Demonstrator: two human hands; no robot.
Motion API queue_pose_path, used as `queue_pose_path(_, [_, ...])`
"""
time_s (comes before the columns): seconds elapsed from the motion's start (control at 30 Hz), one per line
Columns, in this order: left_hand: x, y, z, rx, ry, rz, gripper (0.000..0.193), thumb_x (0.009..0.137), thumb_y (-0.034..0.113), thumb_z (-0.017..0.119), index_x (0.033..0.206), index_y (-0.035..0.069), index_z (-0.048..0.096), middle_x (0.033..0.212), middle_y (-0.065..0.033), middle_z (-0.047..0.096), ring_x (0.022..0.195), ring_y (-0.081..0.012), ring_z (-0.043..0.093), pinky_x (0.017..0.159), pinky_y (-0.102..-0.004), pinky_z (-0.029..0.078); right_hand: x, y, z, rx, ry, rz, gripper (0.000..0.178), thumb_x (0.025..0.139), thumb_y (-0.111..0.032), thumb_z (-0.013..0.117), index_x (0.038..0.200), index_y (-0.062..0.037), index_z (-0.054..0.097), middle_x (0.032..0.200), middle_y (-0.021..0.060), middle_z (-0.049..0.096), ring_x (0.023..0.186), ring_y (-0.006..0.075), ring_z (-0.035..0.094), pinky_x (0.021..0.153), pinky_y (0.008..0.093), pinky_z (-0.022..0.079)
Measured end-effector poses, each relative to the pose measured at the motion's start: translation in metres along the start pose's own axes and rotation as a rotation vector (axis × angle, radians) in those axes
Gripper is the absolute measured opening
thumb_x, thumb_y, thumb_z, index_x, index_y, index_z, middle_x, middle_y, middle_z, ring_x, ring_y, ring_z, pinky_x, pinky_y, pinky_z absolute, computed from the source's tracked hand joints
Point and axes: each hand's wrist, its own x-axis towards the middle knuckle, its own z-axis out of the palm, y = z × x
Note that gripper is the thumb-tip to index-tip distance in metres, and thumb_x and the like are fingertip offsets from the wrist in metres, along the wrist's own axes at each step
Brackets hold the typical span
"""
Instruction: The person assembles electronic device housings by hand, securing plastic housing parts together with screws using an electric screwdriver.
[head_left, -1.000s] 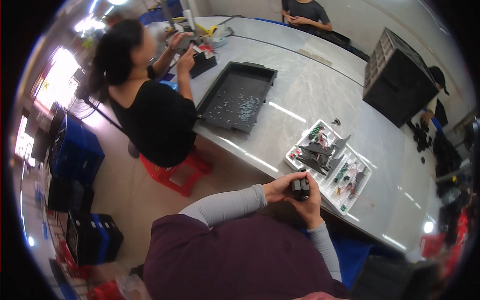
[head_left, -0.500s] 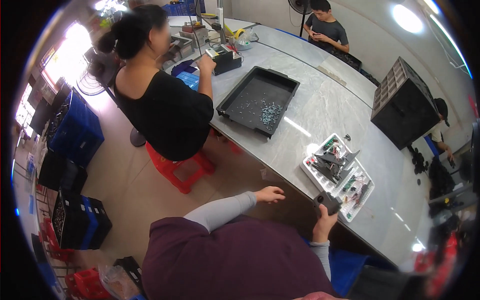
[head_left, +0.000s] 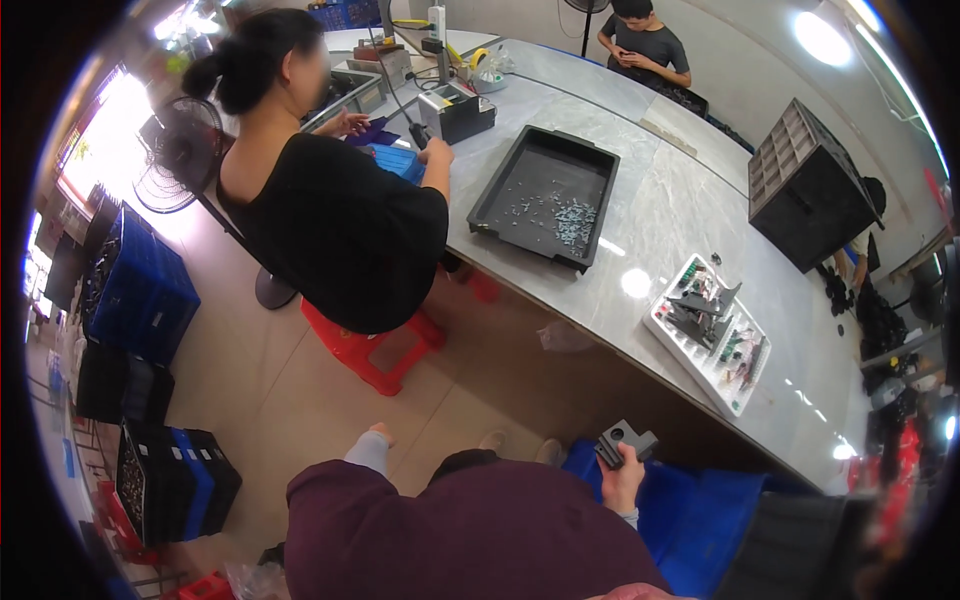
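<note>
My right hand (head_left: 622,478) grips a dark grey plastic housing (head_left: 622,440) with a round hole in its face. It is held in front of my body, off the table's near edge. My left hand (head_left: 382,433) hangs low over the floor at the end of a light grey sleeve; its fingers are too small and covered to make out. On the grey marble-patterned table (head_left: 660,215) lies a white compartment tray (head_left: 690,373), with black plastic parts (head_left: 703,315), green circuit boards and wires in it.
A black tray (head_left: 510,200) of small bluish pieces (head_left: 574,222) sits farther left on the table. Beside it a co-worker (head_left: 330,230) occupies a red stool (head_left: 385,365). A black box with compartments (head_left: 812,190) stands at the right. Blue material (head_left: 690,510) lies by my right side.
My right hand has drawn the housing back from the white tray toward my body. My left hand has swung left and down, away from the table. The view has shifted.
</note>
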Motion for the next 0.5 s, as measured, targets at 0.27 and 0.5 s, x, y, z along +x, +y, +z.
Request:
queue_pose_path(0.27, [-0.037,0.115,-0.017,-0.416,0.029,0.281,0.038,0.071,0.026,0.058,0.102,0.004,0.062,0.102,-0.0177,0.062,0.098,-0.0307,0.058,0.086,-0.0376,0.045,0.001,-0.011,0.005,-0.071,-0.081,-0.012,0.036,0.073,-0.010,0.061,0.106,-0.0092,0.048,0.096,0.0067,0.056,0.085,0.0228,0.059,0.067,0.0394,0.051])
queue_pose_path(0.5, [-0.062,0.168,-0.036,-0.307,0.074,0.678,0.046,0.075,0.029,0.059,0.112,0.002,0.055,0.102,-0.0182,0.062,0.095,-0.0304,0.059,0.084,-0.0371,0.046,0.006,-0.025,0.007,-0.033,-0.093,-0.089,0.032,0.073,-0.011,0.061,0.103,-0.0082,0.051,0.093,0.0078,0.057,0.084,0.0231,0.059,0.067,0.0398,0.050])
